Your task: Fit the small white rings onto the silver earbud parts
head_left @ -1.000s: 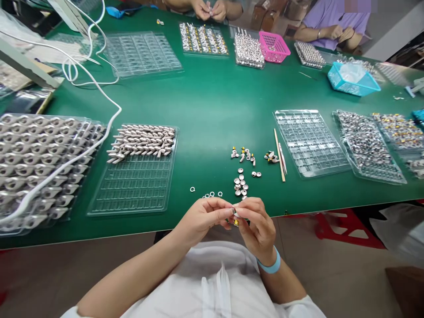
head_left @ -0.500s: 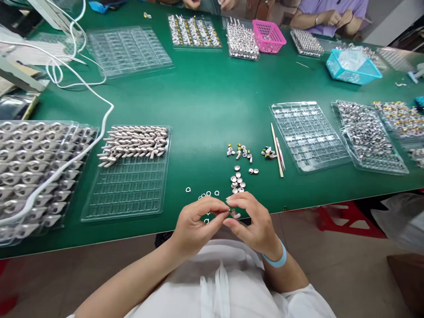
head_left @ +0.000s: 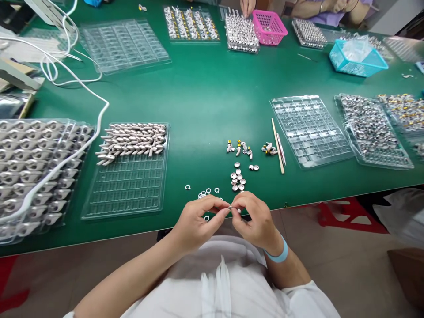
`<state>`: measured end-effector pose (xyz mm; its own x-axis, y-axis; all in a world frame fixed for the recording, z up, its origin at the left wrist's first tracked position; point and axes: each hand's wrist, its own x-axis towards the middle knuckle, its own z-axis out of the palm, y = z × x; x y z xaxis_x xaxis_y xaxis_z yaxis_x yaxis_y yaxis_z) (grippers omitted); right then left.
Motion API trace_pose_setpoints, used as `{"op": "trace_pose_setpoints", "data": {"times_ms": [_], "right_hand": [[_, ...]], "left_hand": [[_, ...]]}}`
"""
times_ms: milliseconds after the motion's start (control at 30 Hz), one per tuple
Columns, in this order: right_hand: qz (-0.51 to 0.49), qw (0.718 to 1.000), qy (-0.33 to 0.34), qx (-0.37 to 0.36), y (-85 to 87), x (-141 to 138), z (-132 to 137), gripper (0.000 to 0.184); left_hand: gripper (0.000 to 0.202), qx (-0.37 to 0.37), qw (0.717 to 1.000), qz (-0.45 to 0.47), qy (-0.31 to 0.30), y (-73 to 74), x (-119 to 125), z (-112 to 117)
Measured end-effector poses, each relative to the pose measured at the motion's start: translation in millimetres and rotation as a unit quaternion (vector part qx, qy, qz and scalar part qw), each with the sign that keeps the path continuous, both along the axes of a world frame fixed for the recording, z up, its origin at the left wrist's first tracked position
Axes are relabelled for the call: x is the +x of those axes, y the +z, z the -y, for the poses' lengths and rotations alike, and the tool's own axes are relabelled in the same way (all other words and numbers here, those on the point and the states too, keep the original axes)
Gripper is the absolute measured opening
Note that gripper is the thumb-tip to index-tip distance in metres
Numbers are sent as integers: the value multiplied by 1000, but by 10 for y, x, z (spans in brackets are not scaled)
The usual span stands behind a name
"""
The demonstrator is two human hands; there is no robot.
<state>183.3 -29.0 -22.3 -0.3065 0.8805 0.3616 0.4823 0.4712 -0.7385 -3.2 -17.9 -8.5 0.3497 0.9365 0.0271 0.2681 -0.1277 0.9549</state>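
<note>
My left hand (head_left: 198,221) and my right hand (head_left: 253,218) meet tip to tip at the table's near edge, both in a pinch. Between the fingertips is a small greyish part (head_left: 230,207), mostly hidden, so its kind cannot be made out. A pale piece (head_left: 239,211) shows by my right fingers. Just beyond my left hand lie several small white rings (head_left: 203,194). Round silvery caps (head_left: 237,181) are grouped past my right fingertips. Farther off are small pale housings with yellow bits (head_left: 238,149) and another such cluster (head_left: 270,149).
A wooden stick (head_left: 277,145) and tweezers (head_left: 281,149) lie right of the parts. Clear plastic trays (head_left: 311,132) stand at right; a part-filled tray (head_left: 127,185) at left. A white cable (head_left: 106,108) crosses the left side. Pink (head_left: 270,28) and blue (head_left: 359,62) baskets stand across the table, near other people's hands.
My right fingers have closed from a wider spread to a pinch at the small part, meeting my left fingertips. Across the table, another person's hand has reached onto a filled tray.
</note>
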Motion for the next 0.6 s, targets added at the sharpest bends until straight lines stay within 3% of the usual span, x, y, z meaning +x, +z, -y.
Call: {"op": "trace_pose_setpoints", "data": {"times_ms": [133, 267, 600], "right_hand": [[103, 991, 55, 56, 38, 45, -36, 16], [172, 977, 91, 84, 51, 55, -56, 13], [179, 973, 102, 104, 8, 43, -47, 13]], "left_hand": [[15, 58, 995, -64, -55, 36, -49, -70], [17, 62, 984, -129, -101, 55, -83, -121], [13, 53, 979, -160, -112, 47, -95, -151]]}}
